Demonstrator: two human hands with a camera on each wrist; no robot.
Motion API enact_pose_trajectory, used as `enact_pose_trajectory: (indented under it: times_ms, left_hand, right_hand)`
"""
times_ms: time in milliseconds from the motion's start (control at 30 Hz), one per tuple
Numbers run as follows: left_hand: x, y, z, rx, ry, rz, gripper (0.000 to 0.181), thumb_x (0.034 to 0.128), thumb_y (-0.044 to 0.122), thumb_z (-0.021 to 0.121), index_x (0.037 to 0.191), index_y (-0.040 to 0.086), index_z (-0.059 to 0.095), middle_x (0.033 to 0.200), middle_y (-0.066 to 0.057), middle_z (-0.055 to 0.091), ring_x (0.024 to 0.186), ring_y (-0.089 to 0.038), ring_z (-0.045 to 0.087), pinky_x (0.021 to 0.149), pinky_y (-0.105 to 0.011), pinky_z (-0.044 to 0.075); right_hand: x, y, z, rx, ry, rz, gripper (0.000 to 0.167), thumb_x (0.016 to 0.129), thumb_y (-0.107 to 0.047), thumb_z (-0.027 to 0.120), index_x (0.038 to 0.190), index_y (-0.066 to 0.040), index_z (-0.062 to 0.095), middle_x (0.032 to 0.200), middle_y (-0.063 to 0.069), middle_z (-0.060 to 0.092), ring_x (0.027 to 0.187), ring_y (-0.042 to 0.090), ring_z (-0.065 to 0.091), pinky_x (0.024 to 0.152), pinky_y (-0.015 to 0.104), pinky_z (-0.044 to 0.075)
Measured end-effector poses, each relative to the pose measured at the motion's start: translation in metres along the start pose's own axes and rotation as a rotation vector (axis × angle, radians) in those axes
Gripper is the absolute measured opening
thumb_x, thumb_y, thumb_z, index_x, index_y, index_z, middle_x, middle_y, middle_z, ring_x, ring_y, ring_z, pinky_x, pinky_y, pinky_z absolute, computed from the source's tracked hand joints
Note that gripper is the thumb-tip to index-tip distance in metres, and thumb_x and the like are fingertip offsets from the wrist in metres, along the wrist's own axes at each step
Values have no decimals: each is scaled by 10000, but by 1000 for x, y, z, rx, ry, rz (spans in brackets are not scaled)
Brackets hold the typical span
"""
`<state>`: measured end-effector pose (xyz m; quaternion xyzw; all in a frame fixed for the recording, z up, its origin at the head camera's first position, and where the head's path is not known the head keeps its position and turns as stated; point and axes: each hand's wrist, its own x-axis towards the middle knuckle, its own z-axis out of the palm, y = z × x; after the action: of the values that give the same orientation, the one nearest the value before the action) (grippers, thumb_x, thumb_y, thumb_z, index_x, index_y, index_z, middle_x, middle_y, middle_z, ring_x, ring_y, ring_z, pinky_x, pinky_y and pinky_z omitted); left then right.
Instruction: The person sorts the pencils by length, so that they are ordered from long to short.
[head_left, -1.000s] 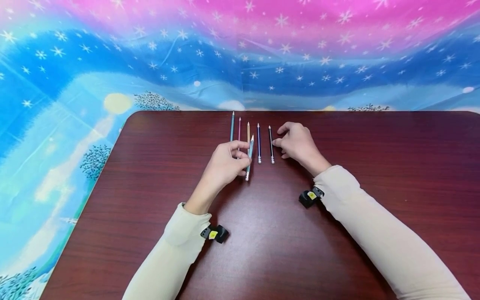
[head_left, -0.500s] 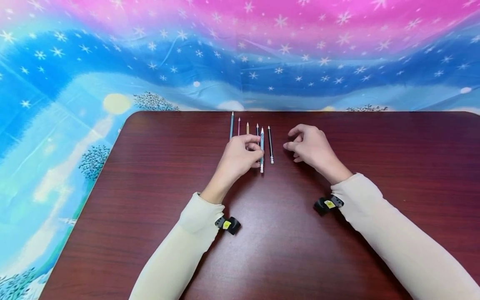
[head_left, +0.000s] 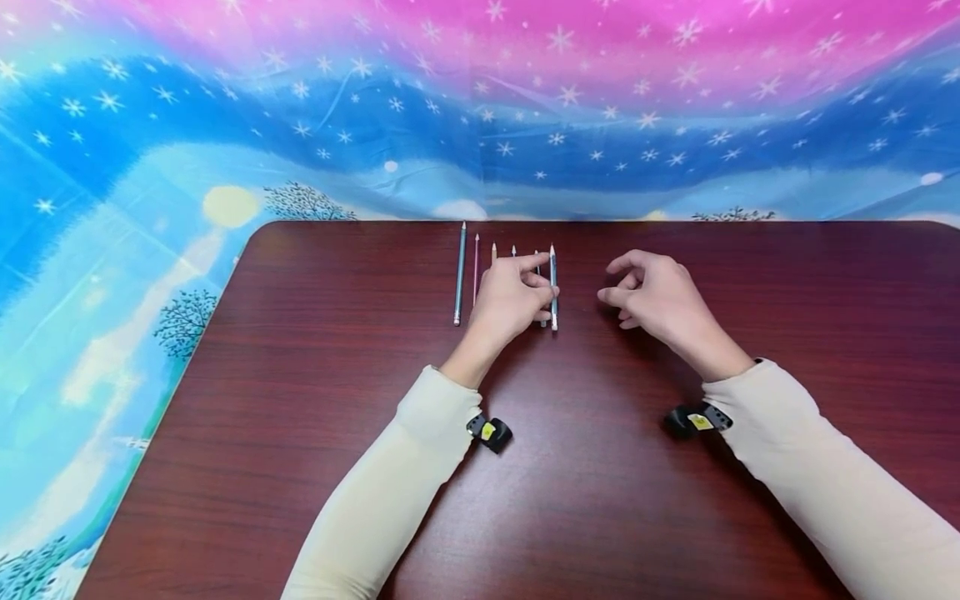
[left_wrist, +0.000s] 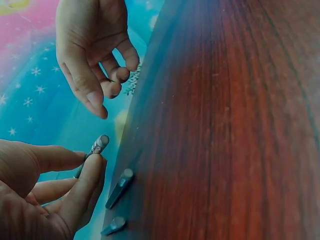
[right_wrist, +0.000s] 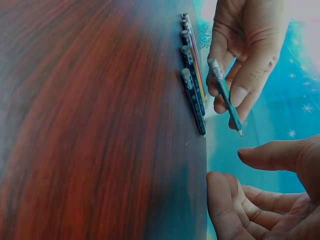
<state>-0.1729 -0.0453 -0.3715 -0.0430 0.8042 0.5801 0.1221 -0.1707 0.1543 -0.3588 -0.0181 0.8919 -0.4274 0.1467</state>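
Note:
My left hand (head_left: 510, 292) pinches a light blue pencil (head_left: 553, 271) between thumb and fingers, its white eraser end toward me. The right wrist view shows this held pencil (right_wrist: 228, 97) raised off the tabletop. It is just right of the black pencil (right_wrist: 195, 105), the last in a row. A teal pencil (head_left: 460, 275) lies at the row's left end, beside a pink pencil (head_left: 476, 262). Behind the left hand, only the tips of a yellow pencil (head_left: 494, 249) and a dark blue pencil (head_left: 513, 249) show. My right hand (head_left: 660, 296) hovers farther right, fingers loosely bent, holding nothing.
The pencils lie near the far edge of a dark red-brown wooden table (head_left: 600, 500). Behind it hangs a pink and blue cloth (head_left: 570, 125) with snowflakes. Each wrist carries a small black camera, such as the left camera (head_left: 495, 435).
My left hand has carried the light blue pencil rightward, from in front of the yellow pencil to past the black one. My right hand has moved right, away from the row.

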Motion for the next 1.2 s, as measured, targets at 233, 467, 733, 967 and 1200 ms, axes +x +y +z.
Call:
enact_pose_trajectory:
  times_ms: [233,467,733,967,1200]
  left_hand:
    - [7,9,12,94,24,-4,547,963,24,725,1486,126,602,884,-62,759,581,-95,684,658,-299,645]
    - [14,13,21,176,37,-32,527,967,37,713,1476,130,615,874,-47,754,610,-100,704,559,-220,585]
    - [23,14,28,250,39,-43,529,974,49,702,1485,146,605,891,-50,747,606,-94,681,509,-191,524]
    - [27,15,33,446,72,43,474,963,101,722,1431,106,641,1044,-50,758,820,-156,675,707,-255,560]
    - [26,17,36,538,78,89,269,950,109,731,1218,101,717,839,-24,707,804,-177,668,745,-291,558]
  right_hand:
    - [-5,7,-8,-11,18,-11,452,990,-147,696,1380,38,565,940,154,725,679,162,693,665,328,648]
    - [-9,8,-11,-18,25,-16,435,986,-132,696,1371,30,573,942,167,723,674,161,694,665,329,649]
    - [-11,10,-13,-13,23,-15,425,992,-135,692,1368,22,572,928,155,719,666,148,679,662,315,645]
    - [-12,11,-13,-15,21,-8,426,994,-140,689,1372,16,570,922,154,722,664,149,678,658,314,643]
    - [-13,12,-13,-9,19,-3,427,993,-137,688,1376,12,569,932,154,723,672,149,682,665,314,644]
